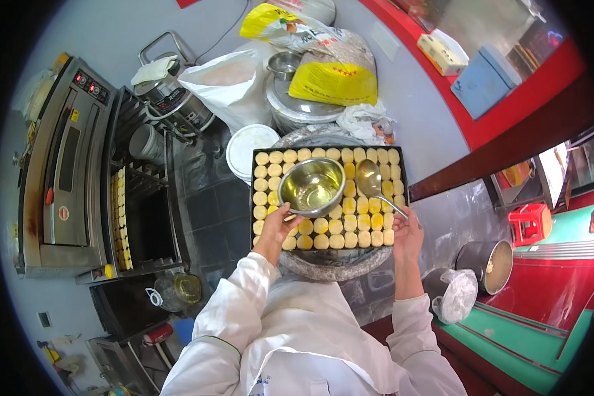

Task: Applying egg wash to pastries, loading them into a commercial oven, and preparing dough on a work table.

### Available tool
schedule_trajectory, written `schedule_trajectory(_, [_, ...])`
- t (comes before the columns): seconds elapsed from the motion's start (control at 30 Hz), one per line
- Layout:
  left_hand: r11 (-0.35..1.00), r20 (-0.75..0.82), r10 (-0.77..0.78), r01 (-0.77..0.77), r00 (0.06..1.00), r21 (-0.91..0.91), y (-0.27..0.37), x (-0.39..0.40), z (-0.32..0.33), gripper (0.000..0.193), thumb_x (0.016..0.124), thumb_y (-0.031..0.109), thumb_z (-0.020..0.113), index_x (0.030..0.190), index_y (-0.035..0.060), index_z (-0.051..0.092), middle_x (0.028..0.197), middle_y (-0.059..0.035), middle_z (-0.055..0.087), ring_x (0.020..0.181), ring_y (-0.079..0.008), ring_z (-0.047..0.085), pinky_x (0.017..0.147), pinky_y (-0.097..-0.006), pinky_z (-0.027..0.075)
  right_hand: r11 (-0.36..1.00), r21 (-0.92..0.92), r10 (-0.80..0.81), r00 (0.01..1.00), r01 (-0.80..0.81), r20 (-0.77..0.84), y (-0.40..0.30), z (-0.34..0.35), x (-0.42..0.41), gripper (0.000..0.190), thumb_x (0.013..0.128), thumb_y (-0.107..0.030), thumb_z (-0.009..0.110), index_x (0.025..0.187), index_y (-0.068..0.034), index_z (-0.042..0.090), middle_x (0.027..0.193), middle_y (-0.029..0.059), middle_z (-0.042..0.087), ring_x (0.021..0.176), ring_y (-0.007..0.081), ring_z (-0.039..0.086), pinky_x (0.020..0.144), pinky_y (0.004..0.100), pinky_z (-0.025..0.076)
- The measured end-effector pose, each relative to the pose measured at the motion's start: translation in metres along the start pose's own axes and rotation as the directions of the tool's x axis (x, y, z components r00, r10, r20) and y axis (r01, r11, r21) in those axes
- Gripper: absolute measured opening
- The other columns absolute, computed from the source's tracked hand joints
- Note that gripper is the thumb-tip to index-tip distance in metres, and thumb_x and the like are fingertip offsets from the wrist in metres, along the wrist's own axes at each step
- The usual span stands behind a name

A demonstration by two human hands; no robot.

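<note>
My left hand grips the rim of a stainless steel bowl with a pool of yellowish, see-through liquid in its bottom. In my right hand is the handle of a large metal spoon, its bowl over the right half of a baking tray. Below both lies that dark rectangular tray, filled with rows of small round pale dough pieces. Several pieces carry a glossy yellow coating. The steel bowl hides part of the rows. The tray rests on a round, grey, worn stand.
A deck oven stands at the left beside a rack holding another tray of dough pieces. Behind the tray are a white lidded bucket, an open white sack and a yellow bag. A dark pot lies at right.
</note>
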State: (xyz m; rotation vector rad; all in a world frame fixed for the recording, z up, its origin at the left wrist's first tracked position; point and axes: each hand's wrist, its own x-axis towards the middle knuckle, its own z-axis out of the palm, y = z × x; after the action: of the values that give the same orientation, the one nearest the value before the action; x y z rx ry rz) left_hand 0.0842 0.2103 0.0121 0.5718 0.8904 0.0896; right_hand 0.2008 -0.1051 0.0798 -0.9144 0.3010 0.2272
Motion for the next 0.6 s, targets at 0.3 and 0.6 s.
schedule_trajectory(0.3, [0.96, 0.251, 0.196, -0.237, 0.948, 0.148, 0.102, -0.067, -0.002, 0.027, 0.092, 0.026, 0.062, 0.101, 0.0006, 0.064, 0.093, -0.0107, 0.066, 0.079, -0.0214, 0.065, 0.077, -0.0374, 0.056, 0.611, -0.721, 0.081, 0.879, 0.328, 0.469, 0.024, 0.181, -0.044, 0.022, 0.094, -0.016, 0.056, 0.103, 0.003, 0.063, 0.078, 0.0016, 0.059, 0.067, 0.0098, 0.054, 0.06, 0.0213, 0.041])
schedule_trajectory(0.6, [0.727, 0.076, 0.672, -0.676, 0.736, 0.119, 0.437, -0.247, -0.191, 0.033, 0.093, 0.019, 0.055, 0.112, -0.0079, 0.057, 0.105, -0.0196, 0.064, 0.087, -0.0297, 0.067, 0.076, -0.0408, 0.058, 0.463, -0.489, -0.015, 0.558, 0.74, 0.83, 0.112, 0.399, -0.138, 0.044, 0.08, 0.003, 0.059, 0.124, -0.002, 0.057, 0.08, -0.0022, 0.046, 0.071, 0.0058, 0.042, 0.063, 0.0192, 0.036])
